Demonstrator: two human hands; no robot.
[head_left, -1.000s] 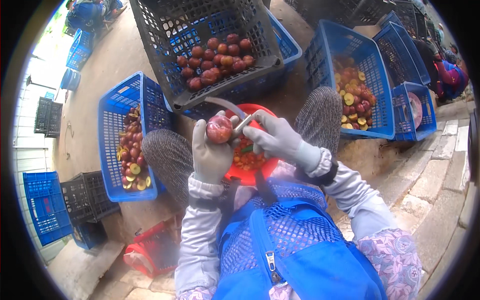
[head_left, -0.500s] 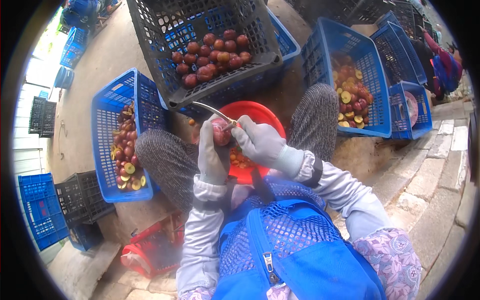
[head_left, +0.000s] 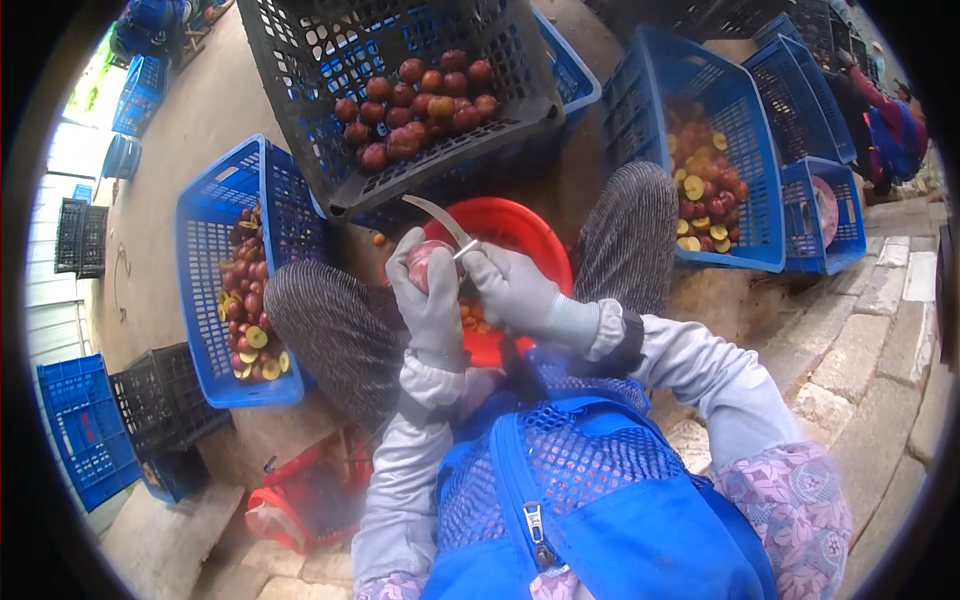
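1. Red, round and smooth: a plum (head_left: pixel 428 262), cupped in the left hand (head_left: pixel 432 312) just beside the right, thumb and fingers curled about its sides, upper face partly bare.
2. Likely light in the palm and fairly firm, with skin perhaps slippery when wet and flesh apt to bruise under a hard squeeze. Best gripped around the sides, fingertips well clear of the blade.
3. Clamped in the right hand (head_left: pixel 517 290): a curved knife (head_left: pixel 438 217), handle mostly hidden by the glove, blade slanting ahead and leftward beyond the plum. Impossible to tell whether touching the skin.
4. Close together, both hands, and both occupied — left around fruit, right around handle.
5. Beneath the hands, a red basin (head_left: pixel 535 232) with orange-red pieces (head_left: pixel 474 314) inside, partly hidden by the gloves.
6. Ahead of the hands, a black crate (head_left: pixel 450 163) of whole plums (head_left: pixel 430 106); well off to the left of the left hand, a blue crate (head_left: pixel 250 393) with cut fruit (head_left: pixel 254 337) — and another blue crate (head_left: pixel 728 258) to the right of the right hand, similarly filled.
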